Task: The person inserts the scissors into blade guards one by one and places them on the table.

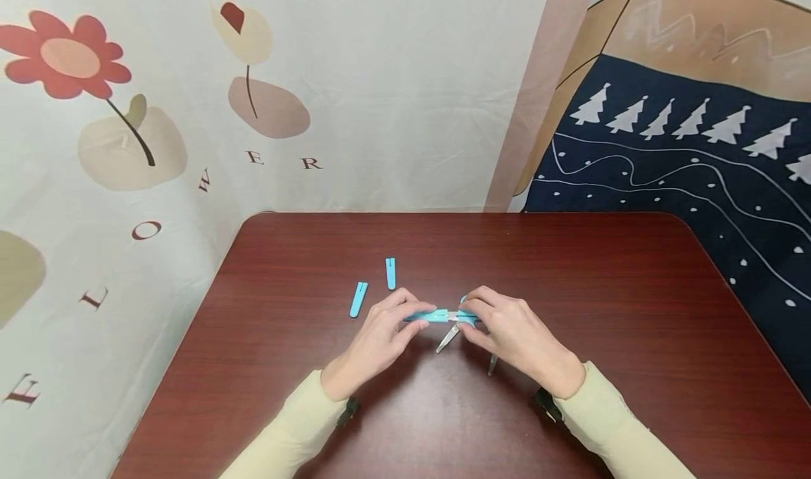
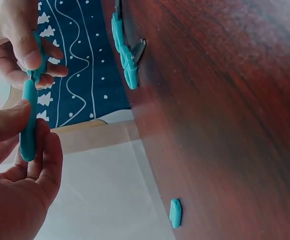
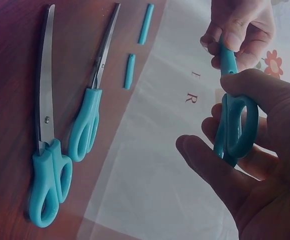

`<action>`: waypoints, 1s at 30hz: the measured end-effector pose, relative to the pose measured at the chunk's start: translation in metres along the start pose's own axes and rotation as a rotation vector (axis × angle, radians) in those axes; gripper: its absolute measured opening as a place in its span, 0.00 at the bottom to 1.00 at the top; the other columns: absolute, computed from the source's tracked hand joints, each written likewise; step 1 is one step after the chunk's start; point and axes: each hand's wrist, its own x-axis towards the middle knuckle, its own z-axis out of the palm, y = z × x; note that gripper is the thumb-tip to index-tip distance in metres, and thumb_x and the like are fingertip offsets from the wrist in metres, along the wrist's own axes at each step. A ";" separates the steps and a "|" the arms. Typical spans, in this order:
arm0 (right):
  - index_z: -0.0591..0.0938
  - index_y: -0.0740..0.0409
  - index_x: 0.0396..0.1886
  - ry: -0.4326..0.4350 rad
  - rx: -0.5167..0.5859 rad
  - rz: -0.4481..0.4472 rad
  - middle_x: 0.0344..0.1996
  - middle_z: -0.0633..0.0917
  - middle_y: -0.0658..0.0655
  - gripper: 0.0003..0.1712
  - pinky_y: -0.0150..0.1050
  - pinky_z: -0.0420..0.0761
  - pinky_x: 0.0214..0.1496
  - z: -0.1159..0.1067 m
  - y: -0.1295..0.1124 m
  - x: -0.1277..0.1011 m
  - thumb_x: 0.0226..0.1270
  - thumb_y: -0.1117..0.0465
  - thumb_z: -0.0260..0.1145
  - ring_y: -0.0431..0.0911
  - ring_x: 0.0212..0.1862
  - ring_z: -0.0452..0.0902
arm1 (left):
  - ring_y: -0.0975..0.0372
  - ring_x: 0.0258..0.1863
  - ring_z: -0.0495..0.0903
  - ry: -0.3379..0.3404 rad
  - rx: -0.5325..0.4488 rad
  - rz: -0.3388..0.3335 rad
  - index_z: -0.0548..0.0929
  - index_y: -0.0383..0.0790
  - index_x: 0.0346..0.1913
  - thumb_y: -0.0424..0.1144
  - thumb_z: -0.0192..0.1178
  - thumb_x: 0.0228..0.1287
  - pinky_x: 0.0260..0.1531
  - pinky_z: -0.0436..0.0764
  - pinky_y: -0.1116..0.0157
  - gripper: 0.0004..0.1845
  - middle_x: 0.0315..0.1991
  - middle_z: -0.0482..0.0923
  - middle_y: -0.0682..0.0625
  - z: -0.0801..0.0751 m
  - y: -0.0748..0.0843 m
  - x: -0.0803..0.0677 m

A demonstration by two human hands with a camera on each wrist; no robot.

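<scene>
Directly between both hands [image 1: 380, 334] [image 1: 516, 331], scissors [image 3: 252, 132]

Held scissors [image 3: 233, 130]: blade tips hidden inside blue cover [image 1: 436, 316].

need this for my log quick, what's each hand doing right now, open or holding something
Left hand: closed, pinching a blue blade cover.
Right hand: closed, holding blue-handled scissors by the handles.

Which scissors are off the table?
The pair in the right hand, blades partly inside a blue cover; the other two lie on the table, blades bare.
</scene>
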 end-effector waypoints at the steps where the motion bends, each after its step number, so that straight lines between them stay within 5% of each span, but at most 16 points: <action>1: 0.86 0.61 0.39 0.002 -0.001 0.000 0.40 0.84 0.53 0.14 0.27 0.82 0.31 0.000 0.000 0.000 0.56 0.64 0.82 0.40 0.29 0.81 | 0.67 0.29 0.75 0.000 0.000 0.004 0.89 0.37 0.51 0.28 0.71 0.64 0.31 0.78 0.71 0.13 0.40 0.79 0.52 0.000 0.000 0.001; 30: 0.87 0.61 0.39 0.030 -0.002 -0.020 0.39 0.83 0.51 0.13 0.28 0.83 0.32 -0.002 -0.004 0.002 0.56 0.66 0.81 0.39 0.30 0.81 | 0.67 0.27 0.72 0.011 0.003 0.042 0.89 0.36 0.50 0.27 0.72 0.62 0.29 0.75 0.72 0.13 0.39 0.79 0.52 0.000 0.004 0.004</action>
